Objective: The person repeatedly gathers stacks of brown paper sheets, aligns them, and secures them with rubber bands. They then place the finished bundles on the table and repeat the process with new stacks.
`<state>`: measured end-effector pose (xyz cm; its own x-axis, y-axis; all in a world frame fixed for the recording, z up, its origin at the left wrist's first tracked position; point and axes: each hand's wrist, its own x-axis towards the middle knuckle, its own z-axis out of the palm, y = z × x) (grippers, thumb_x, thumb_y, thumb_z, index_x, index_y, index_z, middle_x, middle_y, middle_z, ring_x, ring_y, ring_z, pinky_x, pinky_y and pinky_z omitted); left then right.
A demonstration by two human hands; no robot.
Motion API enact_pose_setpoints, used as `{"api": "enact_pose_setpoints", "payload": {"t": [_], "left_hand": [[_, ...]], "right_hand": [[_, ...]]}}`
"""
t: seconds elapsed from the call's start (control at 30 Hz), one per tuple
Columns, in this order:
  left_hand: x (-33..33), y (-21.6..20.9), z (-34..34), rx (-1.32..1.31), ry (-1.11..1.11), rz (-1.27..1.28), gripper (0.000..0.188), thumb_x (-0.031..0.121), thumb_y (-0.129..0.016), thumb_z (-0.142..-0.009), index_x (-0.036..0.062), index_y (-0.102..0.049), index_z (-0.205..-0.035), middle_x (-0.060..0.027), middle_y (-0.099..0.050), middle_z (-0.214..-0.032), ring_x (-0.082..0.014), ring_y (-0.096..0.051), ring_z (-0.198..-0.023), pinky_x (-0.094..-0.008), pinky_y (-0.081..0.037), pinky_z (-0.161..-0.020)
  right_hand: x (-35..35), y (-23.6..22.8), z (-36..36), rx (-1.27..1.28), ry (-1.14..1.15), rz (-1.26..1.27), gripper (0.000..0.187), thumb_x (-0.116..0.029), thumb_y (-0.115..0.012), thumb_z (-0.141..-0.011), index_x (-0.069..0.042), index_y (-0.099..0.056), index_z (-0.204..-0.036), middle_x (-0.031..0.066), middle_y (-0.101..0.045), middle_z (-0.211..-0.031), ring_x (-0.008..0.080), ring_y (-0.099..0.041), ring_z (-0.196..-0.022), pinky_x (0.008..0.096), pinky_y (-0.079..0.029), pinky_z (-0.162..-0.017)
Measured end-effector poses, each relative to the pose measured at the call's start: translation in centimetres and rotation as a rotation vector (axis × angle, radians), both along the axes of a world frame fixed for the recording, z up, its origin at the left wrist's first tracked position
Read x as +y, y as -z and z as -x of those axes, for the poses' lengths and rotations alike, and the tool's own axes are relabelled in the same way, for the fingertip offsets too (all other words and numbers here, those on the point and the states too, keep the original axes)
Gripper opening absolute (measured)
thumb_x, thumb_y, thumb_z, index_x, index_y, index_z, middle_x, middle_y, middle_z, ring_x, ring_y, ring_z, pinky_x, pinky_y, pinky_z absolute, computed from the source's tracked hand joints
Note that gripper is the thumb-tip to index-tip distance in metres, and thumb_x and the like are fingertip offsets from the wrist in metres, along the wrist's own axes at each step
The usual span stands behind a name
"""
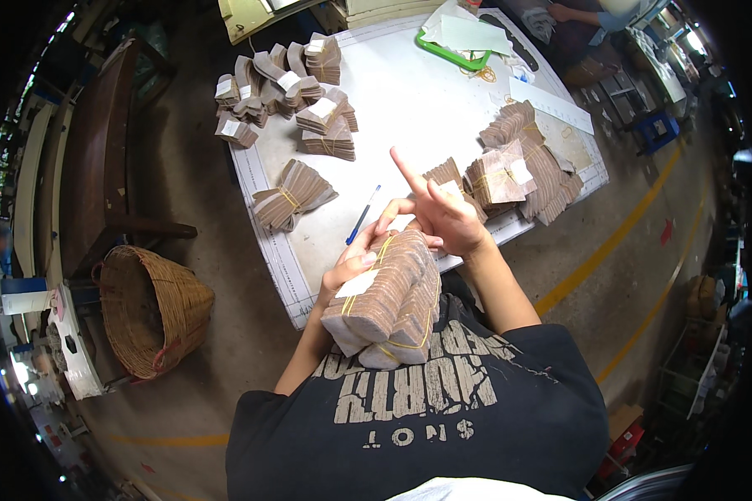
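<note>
Against my chest is a bundle of stacked brown, grainy cut pieces, bound with yellow rubber bands and bearing a small white label. My left hand grips it from the left, thumb along its side and the other fingers partly hidden. At the bundle's far end is my right hand, one finger stretched out over the table and the others spread or slightly bent. Its lower fingers come close to the bundle; whether they touch it, I cannot tell. Just beyond my left hand a blue pen lies on the white table.
Similar banded bundles lie on the table's left, with more stacks at the right. A green tray with papers stands at the far edge near a clear ruler. A wicker basket is on the floor left; another person's arm shows far right.
</note>
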<state>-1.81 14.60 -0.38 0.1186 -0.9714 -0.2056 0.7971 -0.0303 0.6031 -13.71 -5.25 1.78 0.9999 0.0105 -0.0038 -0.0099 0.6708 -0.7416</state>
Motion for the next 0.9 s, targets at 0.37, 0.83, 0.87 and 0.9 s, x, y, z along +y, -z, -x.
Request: {"api": "enact_pose_setpoints", "payload": {"t": [0.37,0.83,0.87,0.9], "left_hand": [[0.1,1.7,-0.2,0.029,0.034,-0.016,0.059,0.029,-0.071,-0.084,0.0007,-0.043,-0.128,-0.0162,-0.049,-0.131,-0.0244,-0.054,-0.125,-0.0394,-0.043,-0.112],[1.0,2.6,0.8,0.190,-0.040,0.074,0.047,0.025,-0.073,-0.089,0.0094,-0.044,-0.124,-0.0139,-0.050,-0.129,-0.0246,-0.051,-0.127,-0.0411,-0.044,-0.111],[0.9,3.1,0.9,0.217,-0.036,0.093,0.045,0.022,-0.072,-0.090,0.0097,-0.045,-0.124,-0.0140,-0.051,-0.129,-0.0245,-0.051,-0.127,-0.0412,-0.045,-0.110],[0.9,2.7,0.9,0.215,-0.032,0.075,0.045,0.024,-0.071,-0.090,0.0097,-0.043,-0.123,-0.0135,-0.050,-0.127,-0.0239,-0.052,-0.125,-0.0406,-0.045,-0.110]], "right_hand": [[-0.7,-0.8,-1.4,0.279,0.059,0.261,0.050,-0.049,-0.048,-0.111,-0.011,-0.058,-0.142,0.0088,-0.071,-0.082,0.0041,-0.041,-0.056,0.0203,-0.031,-0.052],[-1.1,1.6,1.2,0.369,-0.032,0.346,0.031,-0.031,-0.061,-0.106,-0.003,-0.070,-0.097,-0.0001,-0.062,-0.081,0.0084,-0.055,-0.075,0.0251,-0.045,-0.071],[-0.8,2.2,1.4,0.313,0.006,0.234,0.032,-0.031,-0.060,-0.106,-0.002,-0.070,-0.096,0.0007,-0.063,-0.085,0.0086,-0.055,-0.078,0.0252,-0.046,-0.075],[-0.6,3.0,1.3,0.251,0.041,0.117,0.033,-0.031,-0.059,-0.107,-0.002,-0.069,-0.095,0.0015,-0.064,-0.088,0.0089,-0.056,-0.081,0.0253,-0.047,-0.078]]}}
